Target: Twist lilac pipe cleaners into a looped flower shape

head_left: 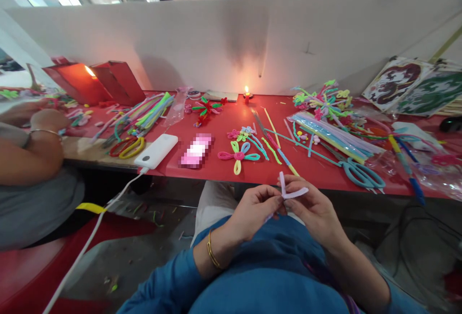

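My left hand (254,210) and my right hand (314,213) meet over my lap, just below the front edge of the red table (216,167). Both pinch one pale pink pipe cleaner (290,191), bent into a small loop that sticks up between the fingertips. A gold bangle sits on my left wrist. On the table right in front lies a finished pipe-cleaner flower (238,155) with pink, green, blue and yellow loops.
Blue scissors (361,173) lie at the right front, beside bundles of pipe cleaners (334,133). A lit candle (247,94) burns by the back wall. A white power bank (157,151) with its cable lies left of centre. Another person's arm (32,148) rests at the far left.
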The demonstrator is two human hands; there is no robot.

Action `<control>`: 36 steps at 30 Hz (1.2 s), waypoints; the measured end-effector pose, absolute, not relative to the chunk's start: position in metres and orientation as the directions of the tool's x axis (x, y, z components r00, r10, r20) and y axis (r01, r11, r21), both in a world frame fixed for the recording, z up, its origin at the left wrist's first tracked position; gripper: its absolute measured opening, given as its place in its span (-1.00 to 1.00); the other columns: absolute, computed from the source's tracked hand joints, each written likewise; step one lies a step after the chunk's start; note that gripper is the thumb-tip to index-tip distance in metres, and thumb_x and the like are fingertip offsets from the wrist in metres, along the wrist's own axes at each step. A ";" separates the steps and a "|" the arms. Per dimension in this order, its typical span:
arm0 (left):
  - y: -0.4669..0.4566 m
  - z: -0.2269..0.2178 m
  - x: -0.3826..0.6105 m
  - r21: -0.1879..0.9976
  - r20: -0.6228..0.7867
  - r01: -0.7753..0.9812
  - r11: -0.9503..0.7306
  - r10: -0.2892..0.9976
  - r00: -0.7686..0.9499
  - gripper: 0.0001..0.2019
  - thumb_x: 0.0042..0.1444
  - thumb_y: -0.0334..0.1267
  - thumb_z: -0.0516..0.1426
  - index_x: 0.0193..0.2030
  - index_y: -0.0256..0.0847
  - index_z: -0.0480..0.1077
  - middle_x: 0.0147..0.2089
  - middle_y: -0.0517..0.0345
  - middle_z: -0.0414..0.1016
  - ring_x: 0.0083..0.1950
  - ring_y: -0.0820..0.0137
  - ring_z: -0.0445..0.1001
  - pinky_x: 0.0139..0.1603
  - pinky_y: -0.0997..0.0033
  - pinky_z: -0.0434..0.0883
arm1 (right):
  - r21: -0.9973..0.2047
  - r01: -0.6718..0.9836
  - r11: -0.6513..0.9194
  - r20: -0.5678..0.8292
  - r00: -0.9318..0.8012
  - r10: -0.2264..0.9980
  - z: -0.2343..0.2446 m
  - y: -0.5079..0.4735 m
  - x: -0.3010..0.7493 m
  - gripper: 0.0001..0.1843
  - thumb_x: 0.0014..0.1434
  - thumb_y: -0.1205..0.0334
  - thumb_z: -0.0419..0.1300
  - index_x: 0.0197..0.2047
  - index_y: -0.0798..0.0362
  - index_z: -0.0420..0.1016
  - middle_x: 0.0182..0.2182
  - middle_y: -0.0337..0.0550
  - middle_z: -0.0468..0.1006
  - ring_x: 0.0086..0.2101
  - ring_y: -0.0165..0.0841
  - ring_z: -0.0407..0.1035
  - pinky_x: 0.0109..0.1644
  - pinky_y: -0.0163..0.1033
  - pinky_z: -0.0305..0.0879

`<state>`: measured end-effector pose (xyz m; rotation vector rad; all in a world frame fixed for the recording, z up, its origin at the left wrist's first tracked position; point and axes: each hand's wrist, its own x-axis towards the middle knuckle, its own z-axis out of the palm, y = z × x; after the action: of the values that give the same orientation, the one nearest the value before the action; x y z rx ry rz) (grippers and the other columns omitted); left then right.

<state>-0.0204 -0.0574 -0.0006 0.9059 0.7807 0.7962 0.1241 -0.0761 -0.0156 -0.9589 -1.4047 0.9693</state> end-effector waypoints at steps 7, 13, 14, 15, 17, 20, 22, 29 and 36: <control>-0.057 -0.004 -0.020 0.842 -0.254 -0.294 0.451 0.815 0.521 -0.72 -0.20 -0.12 0.23 -0.49 -0.27 0.29 -0.59 0.24 0.36 -0.54 0.52 0.35 -0.48 0.51 0.24 | -0.925 0.171 0.338 0.331 -0.073 0.941 -0.012 -0.075 0.132 -0.78 0.03 0.28 0.18 -0.19 -0.04 0.36 -0.14 -0.09 0.40 -0.16 -0.29 0.35 -0.13 -0.21 0.30; -0.057 0.001 -0.020 0.902 -0.225 -0.226 0.367 0.848 0.481 -0.75 -0.16 -0.13 0.20 -0.51 -0.28 0.29 -0.62 0.26 0.33 -0.60 0.58 0.25 -0.57 0.55 0.11 | -0.911 0.215 0.352 0.342 -0.083 0.936 -0.006 -0.076 0.128 -0.94 0.09 0.26 0.11 -0.35 0.01 0.40 -0.23 -0.12 0.43 -0.26 -0.34 0.38 -0.25 -0.30 0.34; -0.057 0.001 -0.021 0.907 -0.224 -0.217 0.362 0.849 0.479 -0.75 -0.15 -0.12 0.19 -0.50 -0.28 0.30 -0.62 0.26 0.33 -0.60 0.58 0.25 -0.58 0.55 0.10 | -0.911 0.226 0.344 0.336 -0.074 0.939 -0.006 -0.076 0.128 -0.94 0.09 0.27 0.11 -0.36 0.01 0.41 -0.25 -0.13 0.43 -0.27 -0.35 0.38 -0.25 -0.31 0.34; -0.057 0.001 -0.021 0.910 -0.223 -0.211 0.356 0.851 0.476 -0.75 -0.14 -0.12 0.19 -0.50 -0.29 0.30 -0.62 0.26 0.32 -0.60 0.58 0.25 -0.58 0.55 0.09 | -0.912 0.235 0.337 0.330 -0.069 0.941 -0.006 -0.076 0.127 -0.94 0.08 0.27 0.12 -0.36 0.01 0.41 -0.25 -0.14 0.44 -0.27 -0.36 0.38 -0.24 -0.31 0.34; -0.057 0.000 -0.021 0.920 -0.212 -0.201 0.337 0.858 0.468 -0.75 -0.12 -0.12 0.18 -0.52 -0.29 0.30 -0.62 0.25 0.32 -0.59 0.57 0.25 -0.57 0.54 0.09 | -0.915 0.247 0.320 0.313 -0.070 0.947 -0.007 -0.076 0.127 -0.94 0.07 0.27 0.13 -0.35 0.01 0.42 -0.25 -0.15 0.44 -0.26 -0.36 0.38 -0.22 -0.31 0.33; -0.057 -0.001 -0.022 0.933 -0.188 -0.193 0.305 0.867 0.461 -0.75 -0.10 -0.12 0.16 -0.53 -0.30 0.30 -0.62 0.25 0.31 -0.58 0.57 0.25 -0.54 0.53 0.11 | -0.933 0.236 0.271 0.257 -0.086 0.962 -0.006 -0.075 0.129 -0.92 0.07 0.25 0.13 -0.35 0.01 0.44 -0.24 -0.15 0.45 -0.26 -0.35 0.38 -0.20 -0.30 0.32; -0.057 -0.002 -0.022 0.925 -0.197 -0.200 0.324 0.857 0.476 -0.75 -0.10 -0.13 0.17 -0.52 -0.30 0.30 -0.63 0.26 0.30 -0.58 0.57 0.25 -0.54 0.52 0.12 | -0.957 0.196 0.213 0.196 -0.104 0.975 -0.006 -0.074 0.130 -0.92 0.06 0.24 0.14 -0.37 0.02 0.45 -0.24 -0.15 0.46 -0.26 -0.35 0.38 -0.19 -0.30 0.32; -0.058 -0.005 -0.024 0.773 -0.218 -0.326 0.544 0.711 0.669 -0.77 -0.17 -0.20 0.22 -0.55 -0.31 0.30 -0.67 0.29 0.25 -0.65 0.62 0.17 -0.60 0.55 0.09 | -0.989 -0.143 -0.034 0.008 -0.281 0.960 -0.011 -0.073 0.134 -0.85 0.07 0.20 0.15 -0.25 -0.03 0.48 -0.18 -0.16 0.42 -0.21 -0.31 0.37 -0.15 -0.23 0.34; -0.058 -0.008 -0.027 0.710 -0.187 -0.308 0.633 0.591 0.785 -0.80 -0.13 -0.23 0.21 -0.52 -0.35 0.35 -0.64 0.25 0.28 -0.65 0.61 0.22 -0.63 0.56 0.06 | -0.987 -0.158 -0.009 0.046 -0.339 0.940 -0.012 -0.073 0.134 -0.81 0.08 0.20 0.16 -0.20 -0.05 0.48 -0.15 -0.14 0.41 -0.12 -0.29 0.33 -0.05 -0.21 0.28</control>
<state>-0.0270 -0.0577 -0.0077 0.7162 0.4288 0.5321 0.1339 -0.0727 -0.0122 -0.8907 -1.3427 1.5151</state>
